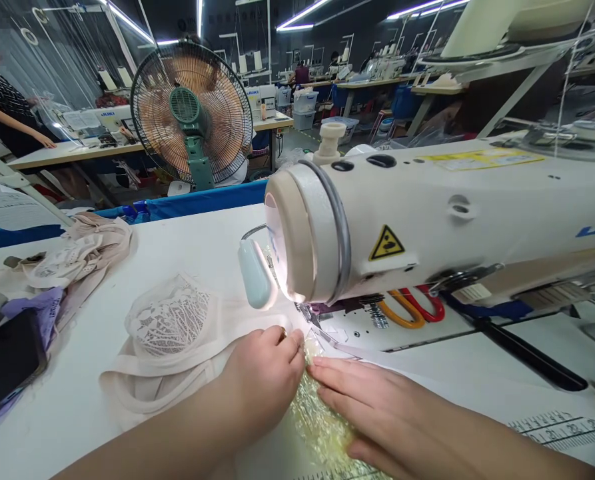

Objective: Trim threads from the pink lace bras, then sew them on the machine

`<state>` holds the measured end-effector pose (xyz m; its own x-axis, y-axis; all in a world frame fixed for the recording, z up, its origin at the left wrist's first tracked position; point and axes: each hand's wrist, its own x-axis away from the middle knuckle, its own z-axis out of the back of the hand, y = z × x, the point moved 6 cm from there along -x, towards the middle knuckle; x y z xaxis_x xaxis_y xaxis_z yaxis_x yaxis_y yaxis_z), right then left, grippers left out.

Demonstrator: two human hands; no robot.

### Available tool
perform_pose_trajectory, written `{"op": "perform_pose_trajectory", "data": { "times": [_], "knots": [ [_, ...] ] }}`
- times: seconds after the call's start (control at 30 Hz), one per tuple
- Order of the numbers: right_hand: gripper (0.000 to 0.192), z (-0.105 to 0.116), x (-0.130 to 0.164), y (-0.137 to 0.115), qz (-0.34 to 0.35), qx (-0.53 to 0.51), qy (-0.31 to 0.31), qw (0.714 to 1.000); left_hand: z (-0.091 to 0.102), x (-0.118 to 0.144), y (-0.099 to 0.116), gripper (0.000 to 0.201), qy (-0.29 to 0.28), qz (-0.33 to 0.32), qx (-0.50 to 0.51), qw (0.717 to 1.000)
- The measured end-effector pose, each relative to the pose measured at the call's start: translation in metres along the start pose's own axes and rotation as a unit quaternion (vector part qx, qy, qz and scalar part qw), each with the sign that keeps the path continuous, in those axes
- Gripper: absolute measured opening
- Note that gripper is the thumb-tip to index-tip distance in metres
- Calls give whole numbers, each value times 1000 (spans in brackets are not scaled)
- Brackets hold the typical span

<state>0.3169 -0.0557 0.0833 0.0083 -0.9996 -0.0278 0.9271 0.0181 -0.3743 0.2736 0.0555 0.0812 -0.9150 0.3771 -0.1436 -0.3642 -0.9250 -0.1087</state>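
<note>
A pale beige bra (170,320) with a lace cup lies on the sewing table, its band running right to the presser foot (307,312). My left hand (264,373) is closed, fingers curled and pinching the band's edge just in front of the foot; the exact grip is partly hidden. My right hand (364,397) lies with fingers stretched out flat over crinkled, shiny yellowish film (317,423), fingertips close to the needle area. The sewing machine head (377,220) stands above both hands, with a lit pale blue lamp (257,277) beside it.
Orange-handled scissors (402,310) and a red-handled tool (433,305) lie under the machine arm. More bra pieces (77,257) and a dark phone (10,363) are at left. A black lever (532,353) sticks out at right. Behind stand a fan (190,113) and a person (7,107).
</note>
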Motion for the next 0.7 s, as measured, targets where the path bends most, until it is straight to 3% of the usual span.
{"op": "perform_pose_trajectory", "data": {
  "times": [0.23, 0.7],
  "knots": [
    [40, -1, -1, 1, -15, -19, -8, 1000, -1, 0, -1, 19, -10, -13, -10, 1000],
    [36, 5, -1, -4, -2, 14, 9, 1000, -16, -7, -28, 24, 26, 38, -22, 999]
  ]
}}
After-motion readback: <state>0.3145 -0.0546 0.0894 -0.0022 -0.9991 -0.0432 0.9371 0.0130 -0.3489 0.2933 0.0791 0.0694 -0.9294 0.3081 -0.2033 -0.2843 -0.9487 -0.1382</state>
